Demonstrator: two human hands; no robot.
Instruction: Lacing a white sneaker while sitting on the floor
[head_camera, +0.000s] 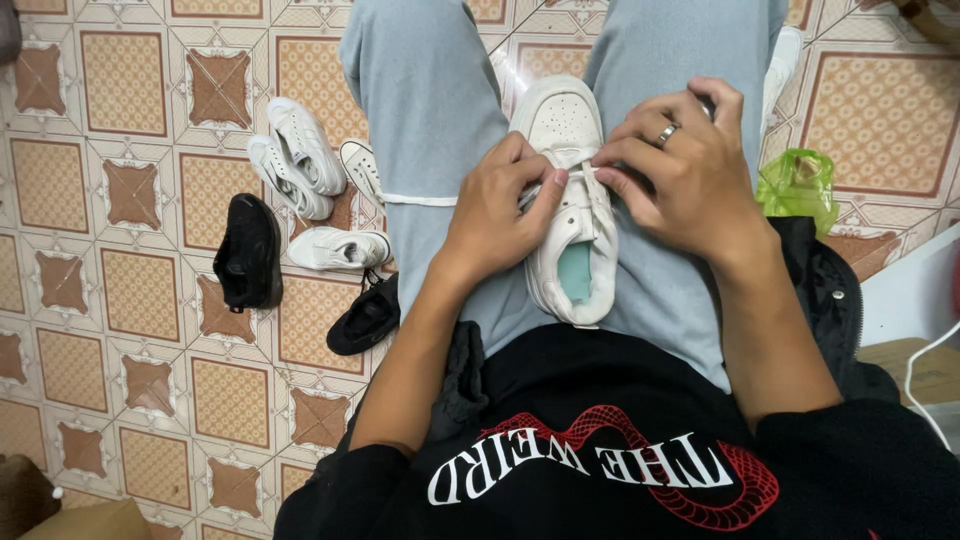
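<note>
The left hand (492, 215) pinches a flat white lace (590, 185) between thumb and fingers (548, 190); the ringed right hand (680, 170) seems to pinch it too, fingertips partly hidden. The lace belongs to a white leather low-top sneaker (572, 200) resting on the grey-trousered lap (440, 120). Loose white and black shoes (300, 220) lie on the patterned tile floor (120, 150).

Both forearms extend forward over the lap. The left hand (495, 215) is curled with thumb and forefinger pinched; the right hand (685, 165) mirrors it, fingers bent, fingertips nearly meeting.
</note>
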